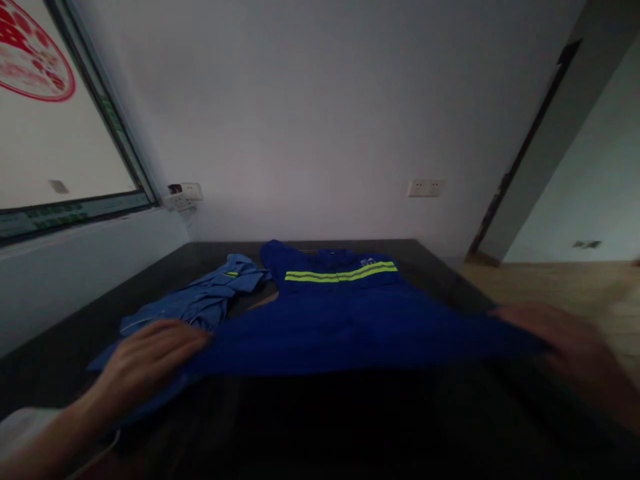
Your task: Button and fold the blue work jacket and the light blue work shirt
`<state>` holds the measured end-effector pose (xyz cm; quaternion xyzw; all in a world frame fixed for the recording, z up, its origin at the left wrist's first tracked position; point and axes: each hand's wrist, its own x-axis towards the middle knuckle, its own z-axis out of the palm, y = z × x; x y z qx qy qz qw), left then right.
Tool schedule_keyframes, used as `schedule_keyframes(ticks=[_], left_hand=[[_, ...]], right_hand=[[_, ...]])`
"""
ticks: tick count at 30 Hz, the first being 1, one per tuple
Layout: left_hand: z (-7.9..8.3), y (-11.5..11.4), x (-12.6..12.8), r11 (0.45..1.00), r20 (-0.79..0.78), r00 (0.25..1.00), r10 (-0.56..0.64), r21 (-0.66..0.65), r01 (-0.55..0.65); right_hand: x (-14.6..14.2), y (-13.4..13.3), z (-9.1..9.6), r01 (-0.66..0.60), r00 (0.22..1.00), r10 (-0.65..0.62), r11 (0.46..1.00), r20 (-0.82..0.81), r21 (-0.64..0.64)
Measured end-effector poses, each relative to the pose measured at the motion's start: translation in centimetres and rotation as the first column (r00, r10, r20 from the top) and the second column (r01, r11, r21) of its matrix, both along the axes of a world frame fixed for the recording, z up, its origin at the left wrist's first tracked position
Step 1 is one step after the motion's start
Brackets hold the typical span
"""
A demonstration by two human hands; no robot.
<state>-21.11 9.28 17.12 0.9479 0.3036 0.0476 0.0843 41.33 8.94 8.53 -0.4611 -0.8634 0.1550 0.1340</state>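
- Head view: we see smooth, matt cloth in a deep blue jacket (345, 320), its near hem drawn into a broad, nearly straight edge; beside it a paler blue garment (200, 293) lies in soft, crumpled folds.
- Our dark surface (433, 273) runs back to a plain pale wall (300, 120) bearing socket plates (425, 188); a window frame (107, 100) slants at left, with a round red decal (35, 53) near it, and light flooring (525, 287) shows at right.
- We find the jacket mid-surface, collar at the far end, with yellow-green and grey bands (345, 275) across the chest and a small white mark (367, 261), too small to read.
- Our left hand (155, 347) has its fingers closed on the near left edge of the jacket; our right hand (555, 333), blurred, grips the near right corner, the two held wide apart.
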Motion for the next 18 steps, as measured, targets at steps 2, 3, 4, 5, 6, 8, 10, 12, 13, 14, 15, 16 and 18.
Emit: schedule_keyframes(ticks=[2, 3, 4, 5, 6, 8, 10, 12, 13, 14, 15, 16, 18], left_hand=[[-1.5, -5.4, 1.2, 0.996, -0.039, 0.999, -0.012, -0.087, 0.008], [-2.0, -7.6, 1.9, 0.99, -0.033, 0.999, -0.007, -0.144, 0.002], [-2.4, -9.5, 2.5, 0.979, -0.028, 0.999, 0.027, -0.199, -0.032], [-2.7, -11.1, 3.0, 0.967, -0.017, 0.999, 0.051, -0.248, -0.054], [-2.9, -12.4, 3.4, 0.954, -0.009, 0.997, 0.071, -0.293, -0.07], [-3.1, -14.1, 3.7, 0.933, 0.001, 0.995, 0.097, -0.348, -0.091], [-3.1, -15.0, 3.7, 0.925, 0.005, 0.995, 0.095, -0.37, -0.087], [-2.9, -15.6, 3.4, 0.921, -0.001, 0.997, 0.082, -0.382, -0.076], [-2.8, -15.9, 3.2, 0.92, -0.008, 0.997, 0.076, -0.385, -0.073], [-2.7, -16.1, 3.1, 0.918, -0.018, 0.997, 0.073, -0.39, -0.074], [-2.6, -16.4, 3.0, 0.915, -0.032, 0.997, 0.076, -0.395, -0.083], [-2.5, -16.7, 2.9, 0.913, -0.04, 0.996, 0.085, -0.397, -0.094], [-2.2, -17.1, 2.9, 0.906, -0.043, 0.993, 0.108, -0.408, -0.116]], right_hand=[[0.7, -7.2, -1.9, -0.102, 0.992, 0.102, 0.995, 0.072, -0.017], [1.1, -10.3, -2.5, -0.115, 0.988, 0.116, 0.993, 0.102, -0.021], [1.4, -12.9, -2.9, -0.14, 0.984, 0.142, 0.99, 0.109, -0.025], [1.6, -15.0, -3.0, -0.154, 0.982, 0.155, 0.988, 0.107, -0.021], [1.8, -16.7, -3.1, -0.165, 0.979, 0.168, 0.986, 0.116, -0.033], [1.9, -18.8, -3.0, -0.156, 0.978, 0.16, 0.987, 0.132, -0.047], [1.8, -20.1, -3.0, -0.116, 0.98, 0.126, 0.991, 0.152, -0.073], [1.7, -20.9, -3.3, -0.072, 0.984, 0.087, 0.992, 0.156, -0.104], [1.7, -21.3, -3.4, -0.059, 0.985, 0.076, 0.991, 0.152, -0.116], [1.8, -21.7, -3.6, -0.046, 0.987, 0.064, 0.991, 0.148, -0.125], [1.8, -22.0, -3.8, -0.034, 0.988, 0.052, 0.991, 0.144, -0.13], [2.0, -22.3, -4.0, -0.02, 0.989, 0.038, 0.991, 0.14, -0.131], [2.2, -22.9, -4.3, -0.003, 0.99, 0.025, 0.988, 0.137, -0.157]])
